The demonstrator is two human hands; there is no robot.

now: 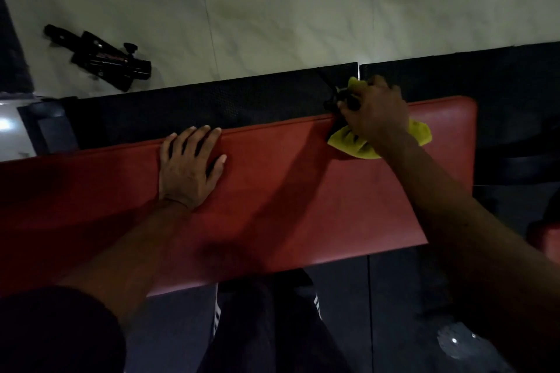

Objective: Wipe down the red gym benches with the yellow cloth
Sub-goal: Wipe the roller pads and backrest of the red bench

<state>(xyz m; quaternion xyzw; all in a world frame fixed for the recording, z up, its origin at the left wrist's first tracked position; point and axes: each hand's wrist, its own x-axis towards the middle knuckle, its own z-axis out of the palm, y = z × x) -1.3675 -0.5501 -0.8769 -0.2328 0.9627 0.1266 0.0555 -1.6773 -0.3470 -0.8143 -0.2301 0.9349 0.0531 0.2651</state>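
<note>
A long red padded bench (288, 191) runs across the view from left to right. My left hand (189, 165) lies flat on its top near the far edge, fingers spread. My right hand (374, 110) grips the bunched yellow cloth (354, 142) at the bench's far edge, at the gap between the long pad and the shorter right pad (442, 118). Part of the cloth sticks out beyond my fingers, and a black part of the bench frame shows under them.
Black rubber mats (212, 106) lie beyond the bench, then a pale tiled floor (272, 9). A folded black tripod (103, 57) lies on the tiles at the left. My dark trousers and the dark floor are below the bench's near edge.
</note>
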